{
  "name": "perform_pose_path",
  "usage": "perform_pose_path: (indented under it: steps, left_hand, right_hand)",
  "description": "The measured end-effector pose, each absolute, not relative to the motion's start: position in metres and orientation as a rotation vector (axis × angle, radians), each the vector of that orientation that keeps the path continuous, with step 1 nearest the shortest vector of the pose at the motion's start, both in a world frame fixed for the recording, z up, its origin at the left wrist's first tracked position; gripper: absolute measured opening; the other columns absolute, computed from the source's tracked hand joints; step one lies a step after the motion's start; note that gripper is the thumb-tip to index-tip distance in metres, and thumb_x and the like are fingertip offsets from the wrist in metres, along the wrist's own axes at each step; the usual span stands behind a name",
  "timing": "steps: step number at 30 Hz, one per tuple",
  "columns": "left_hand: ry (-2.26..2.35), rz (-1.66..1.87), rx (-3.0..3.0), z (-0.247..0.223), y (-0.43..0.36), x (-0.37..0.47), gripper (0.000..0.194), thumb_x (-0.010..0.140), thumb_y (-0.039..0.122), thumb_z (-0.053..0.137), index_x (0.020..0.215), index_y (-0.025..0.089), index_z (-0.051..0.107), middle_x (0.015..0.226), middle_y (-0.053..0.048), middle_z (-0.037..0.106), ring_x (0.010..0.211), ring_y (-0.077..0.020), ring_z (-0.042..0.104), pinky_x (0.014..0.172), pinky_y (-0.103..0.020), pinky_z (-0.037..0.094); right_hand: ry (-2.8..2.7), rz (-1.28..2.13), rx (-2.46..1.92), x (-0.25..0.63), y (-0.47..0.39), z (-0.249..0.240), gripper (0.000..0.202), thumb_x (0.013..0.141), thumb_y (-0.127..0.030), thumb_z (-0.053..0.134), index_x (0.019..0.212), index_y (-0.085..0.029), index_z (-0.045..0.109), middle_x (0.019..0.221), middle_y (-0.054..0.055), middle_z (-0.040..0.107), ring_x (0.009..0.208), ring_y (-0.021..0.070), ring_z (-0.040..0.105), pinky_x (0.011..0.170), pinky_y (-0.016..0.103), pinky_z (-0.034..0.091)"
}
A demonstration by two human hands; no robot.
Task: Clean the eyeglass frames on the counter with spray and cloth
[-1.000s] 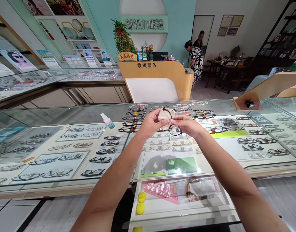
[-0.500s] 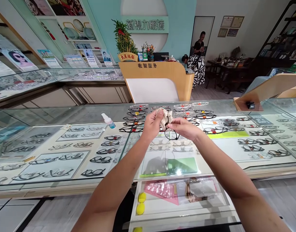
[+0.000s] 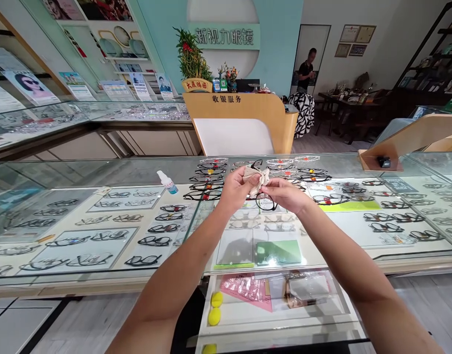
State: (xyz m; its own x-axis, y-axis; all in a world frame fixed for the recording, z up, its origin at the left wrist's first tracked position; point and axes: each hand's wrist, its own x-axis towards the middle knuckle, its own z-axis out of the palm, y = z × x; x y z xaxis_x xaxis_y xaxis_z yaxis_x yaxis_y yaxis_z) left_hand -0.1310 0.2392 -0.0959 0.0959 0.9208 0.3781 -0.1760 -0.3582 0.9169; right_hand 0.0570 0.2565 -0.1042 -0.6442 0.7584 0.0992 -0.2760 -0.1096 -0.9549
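Note:
My left hand (image 3: 236, 188) is closed around a crumpled beige cloth (image 3: 261, 181) that wraps part of a pair of glasses. Beside it, my right hand (image 3: 284, 193) pinches the black-framed glasses (image 3: 266, 201) near the cloth. One round lens hangs below my fingers, and a dark temple tip sticks out above the cloth. The rest of the frame is hidden by the cloth and fingers. Both hands are held above the glass counter (image 3: 207, 231), in front of rows of eyeglasses.
A spray bottle (image 3: 167, 182) with a white top stands on the counter to the left. Several glasses (image 3: 154, 241) lie in the display. A wooden stand (image 3: 380, 160) is at the right. A person (image 3: 305, 71) stands in the doorway behind the cashier desk (image 3: 281, 118).
The glasses have turned and shifted slightly right within my hands, so a temple tip now shows above the cloth. In the background, the person has become more upright.

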Motion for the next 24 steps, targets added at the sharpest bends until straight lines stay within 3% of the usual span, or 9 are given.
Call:
perform_pose_path:
  steps: [7,13,16,19,22,24]
  left_hand:
    - [0.849,1.570,1.412,-0.106,0.243,-0.131,0.066,0.085,0.086,0.078,0.079,0.021,0.065,0.064,0.002,0.056,0.055,-0.0117,0.046,0.053,-0.027,0.039]
    - [0.811,1.728,1.206,-0.110,0.262,-0.139,0.068,0.079,0.089,0.080,0.087,0.023,0.066,0.075,0.000,0.064,0.071,-0.0166,0.064,0.062,-0.028,0.050]
    - [0.771,1.770,1.078,-0.103,0.266,-0.144,0.070,0.069,0.085,0.090,0.094,0.024,0.068,0.082,0.000,0.066,0.073,-0.0155,0.063,0.062,-0.027,0.051]
    - [0.776,1.732,1.014,-0.096,0.262,-0.148,0.064,0.067,0.077,0.095,0.083,0.025,0.061,0.074,0.004,0.052,0.062,-0.0116,0.048,0.054,-0.025,0.045]
    - [0.895,1.696,1.158,-0.094,0.255,-0.151,0.068,0.076,0.069,0.092,0.066,0.024,0.042,0.066,0.005,0.035,0.057,-0.0115,0.032,0.048,-0.026,0.032]
    - [1.019,1.776,1.430,-0.094,0.250,-0.151,0.070,0.084,0.067,0.087,0.060,0.024,0.037,0.066,0.003,0.037,0.061,-0.0138,0.037,0.055,-0.029,0.038]
  right_hand:
    - [-1.502,1.772,-0.582,0.054,0.254,-0.103,0.044,0.070,-0.058,0.103,0.088,-0.021,0.084,0.088,0.003,0.079,0.089,0.0184,0.067,0.093,0.033,0.049]
    - [-1.405,1.675,-0.578,0.060,0.254,-0.097,0.044,0.068,-0.057,0.103,0.080,-0.023,0.078,0.091,0.002,0.074,0.092,0.0197,0.065,0.099,0.036,0.050]
    - [-1.312,1.612,-0.555,0.067,0.257,-0.091,0.042,0.068,-0.055,0.103,0.085,-0.025,0.079,0.117,0.005,0.078,0.109,0.0231,0.068,0.108,0.037,0.052]
    - [-1.274,1.578,-0.534,0.072,0.260,-0.086,0.041,0.071,-0.056,0.101,0.089,-0.027,0.078,0.136,0.007,0.077,0.127,0.0274,0.067,0.116,0.039,0.051]
    - [-1.282,1.586,-0.496,0.075,0.262,-0.085,0.041,0.077,-0.059,0.097,0.090,-0.028,0.074,0.116,0.007,0.080,0.123,0.0282,0.071,0.117,0.042,0.051]
    - [-1.311,1.565,-0.492,0.076,0.263,-0.086,0.041,0.079,-0.059,0.095,0.090,-0.027,0.072,0.102,0.005,0.078,0.112,0.0268,0.074,0.114,0.042,0.052]
